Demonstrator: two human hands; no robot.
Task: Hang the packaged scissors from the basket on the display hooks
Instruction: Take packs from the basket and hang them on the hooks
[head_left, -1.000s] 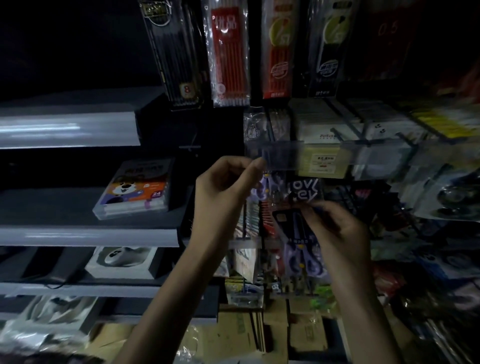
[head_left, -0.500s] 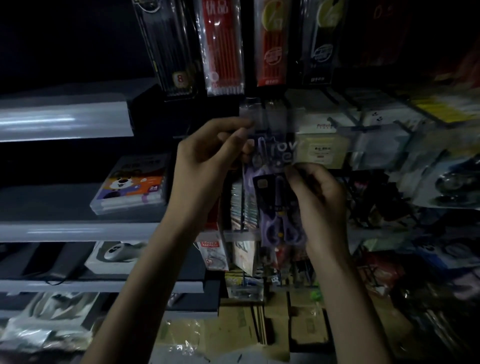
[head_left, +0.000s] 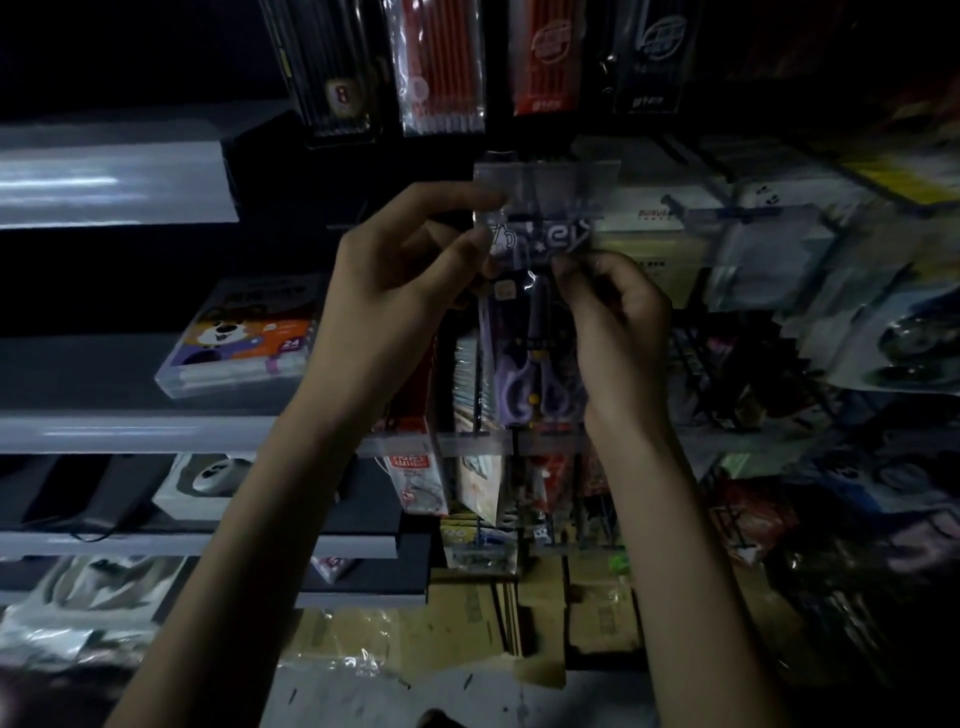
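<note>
A pack of purple-handled scissors (head_left: 530, 358) in clear plastic is held upright against the dark display wall, just under a clear price strip (head_left: 545, 182). My left hand (head_left: 395, 291) pinches the pack's upper left corner between thumb and fingers. My right hand (head_left: 618, 322) grips its right edge near the printed header. The display hook is hidden behind the pack's top and the strip. No basket shows in the view.
Pen and pencil packs (head_left: 441, 67) hang above. Grey shelves (head_left: 119, 431) at left carry a marker box (head_left: 244, 338). More hooks with packaged goods (head_left: 779, 249) crowd the right side. Cardboard boxes (head_left: 519, 613) sit on the floor below.
Both hands lifted the scissors pack from waist-high up to the hook row below the price strip. The right hand slid up toward the pack's header.
</note>
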